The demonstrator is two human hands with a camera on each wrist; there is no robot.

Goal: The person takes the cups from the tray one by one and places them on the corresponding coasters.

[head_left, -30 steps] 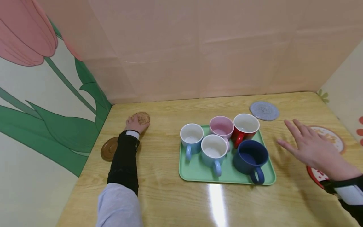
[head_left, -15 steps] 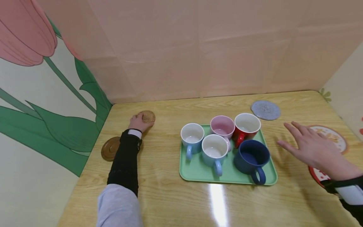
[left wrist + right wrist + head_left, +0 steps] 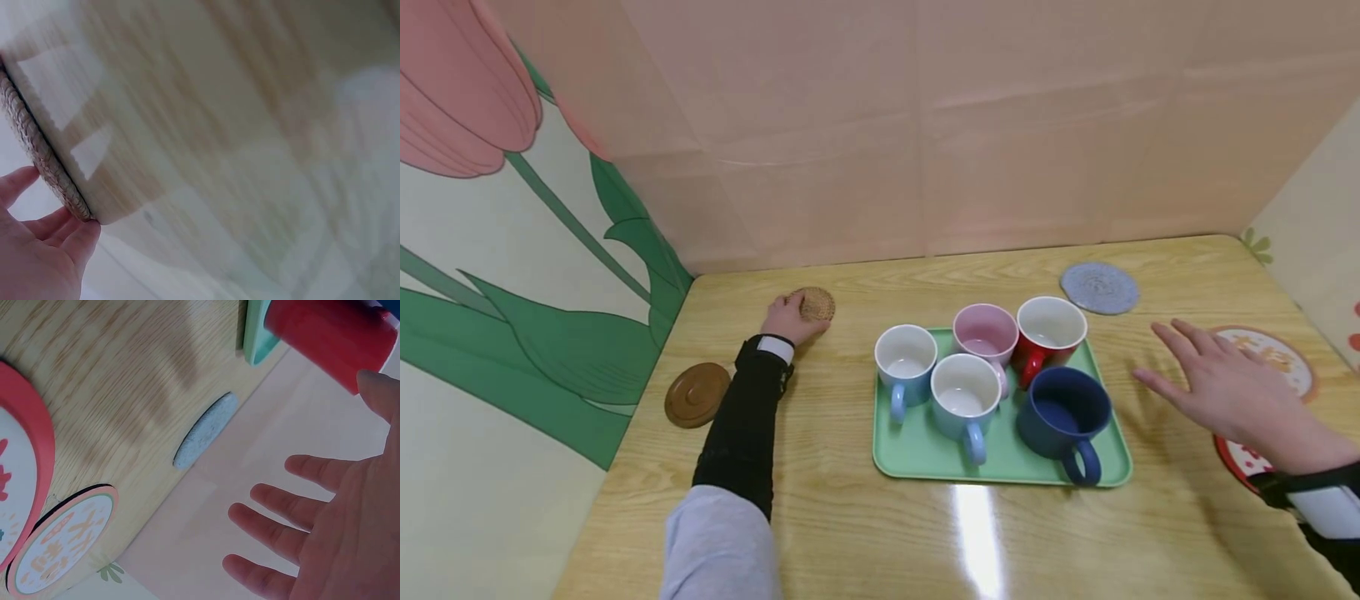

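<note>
My left hand [image 3: 793, 321] holds a round woven coaster [image 3: 817, 304] by its rim, at the back left of the table. In the left wrist view the thumb and fingertips grip the near end of this coaster [image 3: 40, 144], which lies flat on the wood. My right hand [image 3: 1236, 392] hovers over the table to the right of the tray, fingers spread and nothing in them. A brown round coaster [image 3: 697, 395] lies left of my left forearm. Beyond the right hand are a grey round coaster [image 3: 1099, 288] and a patterned white one with an orange rim [image 3: 65, 544].
Mid-table, a green tray [image 3: 1000, 475] carries several mugs: two light blue, a pink mug [image 3: 986, 333], a red mug [image 3: 1049, 337] and a navy mug [image 3: 1063, 417]. A red-rimmed coaster [image 3: 37, 425] lies partly under the right hand in the head view. Walls border the table's back and sides.
My left hand has slid the woven coaster to the right along the table's back, away from the brown coaster. The right hand has stayed nearly still.
</note>
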